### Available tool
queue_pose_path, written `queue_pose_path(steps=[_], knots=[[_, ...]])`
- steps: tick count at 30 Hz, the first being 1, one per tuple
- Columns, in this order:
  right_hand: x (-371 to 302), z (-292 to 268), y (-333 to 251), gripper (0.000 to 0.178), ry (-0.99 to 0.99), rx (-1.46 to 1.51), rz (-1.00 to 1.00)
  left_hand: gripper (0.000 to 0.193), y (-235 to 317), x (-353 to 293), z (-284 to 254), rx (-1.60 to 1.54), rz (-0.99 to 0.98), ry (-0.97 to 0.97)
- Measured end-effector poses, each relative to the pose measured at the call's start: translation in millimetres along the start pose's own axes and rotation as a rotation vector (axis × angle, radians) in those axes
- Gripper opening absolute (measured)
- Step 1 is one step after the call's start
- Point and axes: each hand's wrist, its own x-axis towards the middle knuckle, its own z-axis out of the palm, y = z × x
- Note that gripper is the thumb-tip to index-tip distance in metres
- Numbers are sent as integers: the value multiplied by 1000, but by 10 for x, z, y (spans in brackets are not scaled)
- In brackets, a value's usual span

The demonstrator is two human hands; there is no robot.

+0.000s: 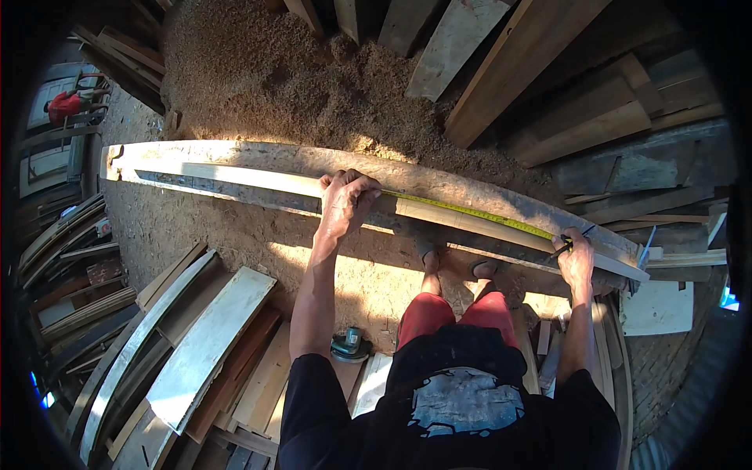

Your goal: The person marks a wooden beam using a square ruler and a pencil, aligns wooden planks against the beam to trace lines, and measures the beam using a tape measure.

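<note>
A pale, narrow wooden strip [462,218] lies along a long, thick timber beam [258,151] that runs across in front of me. Over the strip stretches a yellow tape measure [470,211], its blade drawn out between my two hands. My left hand [347,205] is closed at the tape's left end, with the knuckles up; its case cannot be made out. Farther right, my right hand [577,258] pinches the other end of the tape on the strip. A thin dark pencil-like stick [561,251] pokes out of its fingers.
Sawdust [313,86] covers the ground beyond the beam. Boards [525,66] lean at the far right. A white-faced board [211,345] and other planks lie at the near left, beside a green power tool [352,345]. A person in a red shirt [66,107] is at far left.
</note>
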Motion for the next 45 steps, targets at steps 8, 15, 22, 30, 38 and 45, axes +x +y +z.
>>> queue_pose_path(steps=[8, 15, 22, 30, 38, 45], knots=[[-33, -35, -91, 31, -10, 16, -4, 7, 1, 17, -11, -11, -29, -46], [-25, -46, -115, 31, -24, 27, 10, 5, -8, 23, 6, -35, -37, -32], [-31, -37, -96, 30, -5, 24, -7, 6, -21, 25, 25, -4, -49, -28], [-33, -33, -125, 30, -20, 46, 12, 8, -85, 19, 41, 4, -84, -80], [-30, -48, -131, 30, -35, 51, 15, 7, -37, 40, 14, 16, -120, -117], [-42, -55, -117, 31, -28, 40, 31, 9, 43, 94, -20, 29, -132, -154]])
